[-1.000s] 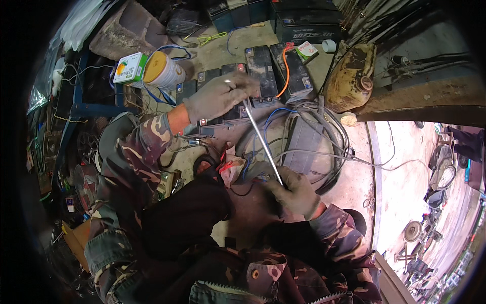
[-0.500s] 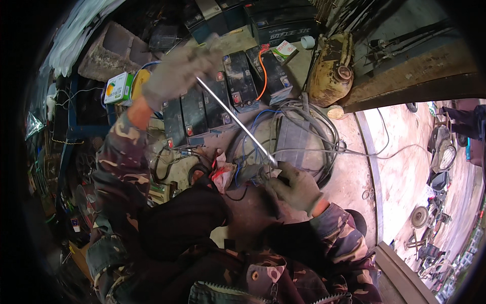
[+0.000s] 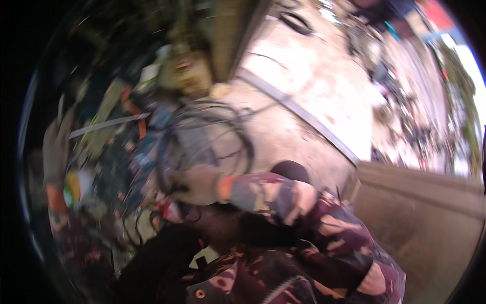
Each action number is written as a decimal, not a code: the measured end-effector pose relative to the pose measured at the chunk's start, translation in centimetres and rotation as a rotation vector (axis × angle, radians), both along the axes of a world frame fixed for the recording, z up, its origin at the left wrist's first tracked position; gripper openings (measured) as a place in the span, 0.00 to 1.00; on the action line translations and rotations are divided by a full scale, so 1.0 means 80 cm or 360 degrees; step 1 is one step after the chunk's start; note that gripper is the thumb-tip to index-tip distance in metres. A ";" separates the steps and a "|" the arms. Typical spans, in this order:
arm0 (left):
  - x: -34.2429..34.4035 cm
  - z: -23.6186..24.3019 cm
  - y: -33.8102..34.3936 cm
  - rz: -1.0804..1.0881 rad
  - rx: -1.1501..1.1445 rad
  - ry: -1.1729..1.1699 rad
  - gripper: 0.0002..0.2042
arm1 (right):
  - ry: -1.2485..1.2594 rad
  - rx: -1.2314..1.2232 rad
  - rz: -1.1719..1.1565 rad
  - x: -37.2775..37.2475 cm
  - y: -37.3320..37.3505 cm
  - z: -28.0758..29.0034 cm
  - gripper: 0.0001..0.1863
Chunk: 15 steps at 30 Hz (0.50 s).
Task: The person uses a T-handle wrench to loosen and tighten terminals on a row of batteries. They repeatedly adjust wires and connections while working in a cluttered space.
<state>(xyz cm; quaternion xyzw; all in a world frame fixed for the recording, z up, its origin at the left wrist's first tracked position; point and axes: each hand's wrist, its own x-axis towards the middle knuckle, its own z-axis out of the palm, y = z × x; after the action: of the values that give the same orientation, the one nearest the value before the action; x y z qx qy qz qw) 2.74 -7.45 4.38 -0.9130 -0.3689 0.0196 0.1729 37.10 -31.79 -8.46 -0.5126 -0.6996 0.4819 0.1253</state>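
Note:
Motion blurs this view. At the far left is my left hand in a grey work glove, its fingers closed around one end of a thin, straight metal rod. The rod points rightward over dark batteries, its other end free in the air. My right hand, also gloved, is lower and nearer the middle, apart from the rod. Its fingers are smeared beside the coiled black cable and a flat grey piece; what they hold, if anything, cannot be made out.
A dirty yellowish jerrycan stands beyond the cable coil. An orange strip lies over the batteries. A metal floor strip crosses the ground at right, with a brown panel nearby. Blurred clutter lies outside at far right.
The view has swung to the right. My left hand has gone further left with the rod, and the rod's other end has parted from my right hand.

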 end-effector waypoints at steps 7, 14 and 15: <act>0.062 -0.005 0.006 0.0413 -0.0736 -0.0724 0.17 | 0.0165 0.0002 0.0058 -0.018 0.015 0.023 0.26; 0.125 0.035 -0.033 0.0777 -0.1408 -0.1026 0.16 | 0.0281 0.0080 0.0061 -0.020 0.019 0.024 0.26; 0.131 0.038 -0.037 0.0833 -0.1477 -0.1042 0.15 | 0.0289 0.0111 0.0046 -0.020 0.019 0.024 0.25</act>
<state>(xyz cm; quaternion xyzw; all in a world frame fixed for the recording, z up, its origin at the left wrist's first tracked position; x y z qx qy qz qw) 13.22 -10.38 7.44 -0.7311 -0.5672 -0.0612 -0.3743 35.47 -30.23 -6.56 -0.4520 -0.7090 0.5035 0.1989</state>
